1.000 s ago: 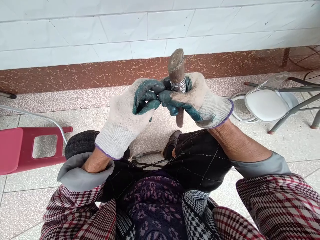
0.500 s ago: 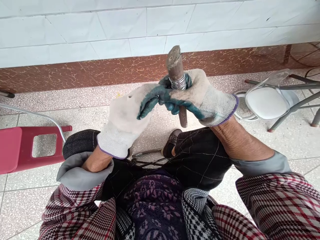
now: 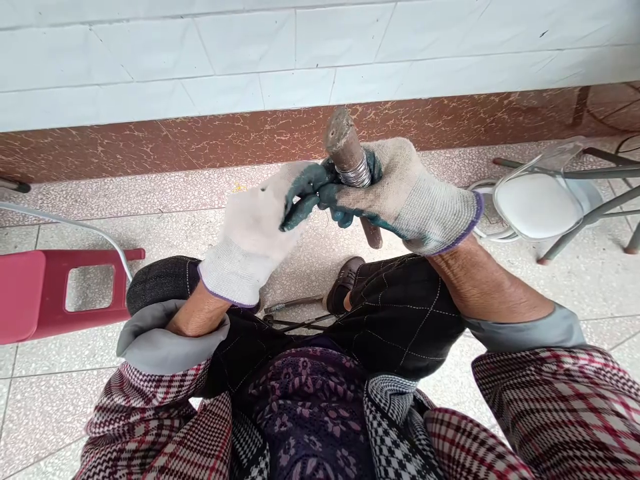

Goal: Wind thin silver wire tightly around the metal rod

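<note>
A short wooden stick (image 3: 345,143) with a rough cut top stands tilted in front of me. Shiny metal wire (image 3: 356,175) is wound round it in several turns. My right hand (image 3: 395,187), in a white knit glove with a dark green coating, is closed round the stick just at and below the coil. My left hand (image 3: 273,213), gloved the same way, is pinched at the near left side of the coil, its fingertips meeting the right thumb. A thin strand shows by these fingertips; most of what the left fingers grip is hidden.
A red plastic stool (image 3: 55,293) lies at left with a pale hose (image 3: 85,223) by it. At right is a folding chair (image 3: 537,203) with a white seat. A tool with long handles (image 3: 295,307) lies between my feet. The tiled wall (image 3: 230,57) is ahead.
The stick's top has dropped and leans a little more to the left. My left hand has shifted slightly up and right, its fingers now nearer the coil.
</note>
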`<state>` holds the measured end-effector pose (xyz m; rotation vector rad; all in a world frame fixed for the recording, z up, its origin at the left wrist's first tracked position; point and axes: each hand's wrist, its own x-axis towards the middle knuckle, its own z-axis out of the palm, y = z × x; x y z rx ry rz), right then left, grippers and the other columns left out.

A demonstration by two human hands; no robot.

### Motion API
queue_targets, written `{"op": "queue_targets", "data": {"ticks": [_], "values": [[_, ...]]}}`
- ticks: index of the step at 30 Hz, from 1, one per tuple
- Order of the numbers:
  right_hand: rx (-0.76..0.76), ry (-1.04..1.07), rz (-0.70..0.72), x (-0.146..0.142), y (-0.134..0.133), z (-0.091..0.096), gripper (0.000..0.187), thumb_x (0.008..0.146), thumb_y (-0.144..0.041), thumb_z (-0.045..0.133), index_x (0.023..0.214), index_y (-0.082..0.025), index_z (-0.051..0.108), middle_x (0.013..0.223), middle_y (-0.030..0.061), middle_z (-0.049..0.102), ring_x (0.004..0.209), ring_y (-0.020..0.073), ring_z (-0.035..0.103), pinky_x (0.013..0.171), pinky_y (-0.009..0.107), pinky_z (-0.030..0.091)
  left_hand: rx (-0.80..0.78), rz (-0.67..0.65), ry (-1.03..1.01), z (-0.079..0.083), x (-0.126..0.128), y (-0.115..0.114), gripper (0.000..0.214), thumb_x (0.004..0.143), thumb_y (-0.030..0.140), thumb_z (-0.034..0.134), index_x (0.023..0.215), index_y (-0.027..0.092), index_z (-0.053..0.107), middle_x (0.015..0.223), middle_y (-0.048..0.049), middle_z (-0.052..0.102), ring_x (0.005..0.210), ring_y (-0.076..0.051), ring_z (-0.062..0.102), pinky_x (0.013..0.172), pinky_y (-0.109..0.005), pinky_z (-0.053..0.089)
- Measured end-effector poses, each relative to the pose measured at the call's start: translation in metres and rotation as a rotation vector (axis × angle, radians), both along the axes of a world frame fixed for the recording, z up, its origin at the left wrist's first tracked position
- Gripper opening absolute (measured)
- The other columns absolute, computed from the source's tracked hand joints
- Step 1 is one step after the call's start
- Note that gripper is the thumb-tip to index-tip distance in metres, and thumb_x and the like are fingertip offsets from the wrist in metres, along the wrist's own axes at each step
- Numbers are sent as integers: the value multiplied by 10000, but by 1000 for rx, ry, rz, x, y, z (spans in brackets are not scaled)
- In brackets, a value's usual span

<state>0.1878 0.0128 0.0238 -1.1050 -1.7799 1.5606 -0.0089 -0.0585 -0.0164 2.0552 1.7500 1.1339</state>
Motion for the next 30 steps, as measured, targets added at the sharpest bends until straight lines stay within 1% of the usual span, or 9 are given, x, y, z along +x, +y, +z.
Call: {"op": "queue_targets", "data": {"ticks": [2,5,8,12,14,17,21,25,30], "values": [[-22,20,-2,1,0,-1,334,760,-254,941,683,-284,618,669,27,633,513,172,540,349,302,394,-42,-12,-245,-4,4,4,334,897,177,799,1213,281,775,1056,-14,859,804,-228,799,763,-367,669],[-36,54,-21,2,-2,-3,328,776,-267,956,727,-295,633,660,4,618,518,174,527,362,298,403,-162,-7,-552,-9,11,11,290,894,143,791,1146,269,724,1091,-29,846,670,-164,765,562,-298,631],[34,20,-56,3,-4,-3,282,796,-288,928,743,-294,652,674,9,632,550,181,547,385,302,409,-336,-28,-687,-10,15,14,193,930,146,767,1085,245,709,988,-44,841,549,-146,726,434,-267,552],[140,-69,-79,6,-6,-3,207,839,-325,859,752,-288,675,715,14,646,554,164,524,383,302,366,-465,-117,-719,-9,15,13,70,978,175,710,1023,224,733,952,-66,854,602,-188,779,477,-293,594],[156,-80,-80,6,-6,-3,188,849,-327,833,748,-292,679,700,16,635,546,169,515,387,311,361,-441,-119,-670,-10,15,11,55,998,193,695,1002,226,739,925,-58,846,619,-189,783,496,-291,600],[108,-16,-71,6,-6,-4,165,829,-297,849,766,-300,696,702,24,645,573,196,560,432,332,440,-330,-75,-564,-10,13,7,81,982,174,695,991,245,734,875,-26,818,602,-173,754,504,-283,592],[-26,74,-44,5,-5,2,123,833,-234,857,821,-289,747,761,42,692,638,214,624,540,352,570,-173,-34,-231,-2,8,1,145,989,191,699,1080,267,783,977,-20,825,830,-225,807,679,-323,643],[-94,-22,-11,6,-1,8,198,884,-303,884,793,-253,716,774,60,705,660,220,666,559,349,611,-182,-30,124,14,7,-5,197,1064,185,673,1186,235,820,1063,-52,835,961,-257,801,837,-359,605],[-89,-87,69,8,5,7,231,873,-246,886,739,-243,698,705,40,679,607,205,668,513,320,595,-282,-23,482,34,13,-7,296,1111,180,639,1337,249,818,1216,-91,821,993,-291,795,745,-352,513]]}}
